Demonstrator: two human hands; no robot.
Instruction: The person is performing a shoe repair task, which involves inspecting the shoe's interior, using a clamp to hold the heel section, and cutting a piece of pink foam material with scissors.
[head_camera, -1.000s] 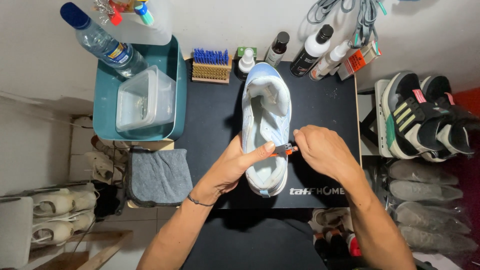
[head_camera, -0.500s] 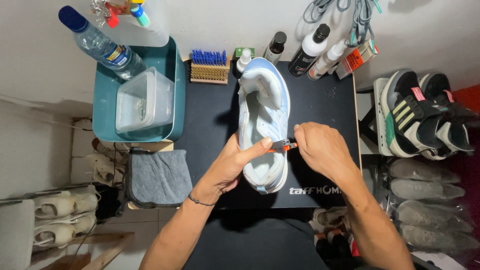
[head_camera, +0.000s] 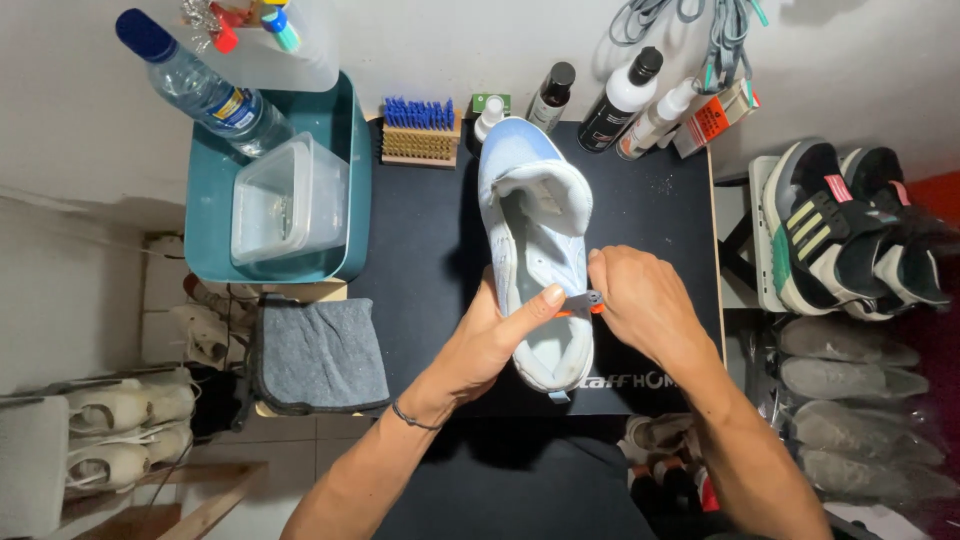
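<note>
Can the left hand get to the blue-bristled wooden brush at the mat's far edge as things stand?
Probably yes, but not freely. The bare black mat between the left hand and the blue-bristled wooden brush leaves the way open, but that hand's grip is on the light blue sneaker and must let go first.

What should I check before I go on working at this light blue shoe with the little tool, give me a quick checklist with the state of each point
1. Left hand grips the light blue shoe, thumb across its side: ok.
2. Right hand pinches the small grey and orange tool against the shoe's side: ok.
3. Tool tip visible at the contact spot: cannot tell, fingers cover it.
4. Shoe lies over the black mat, not over the edge: ok.
5. Blue-bristled brush and bottles stand clear of the hands at the mat's far end: ok.
6. Grey cloth lies beside the mat on the left: ok.
</note>
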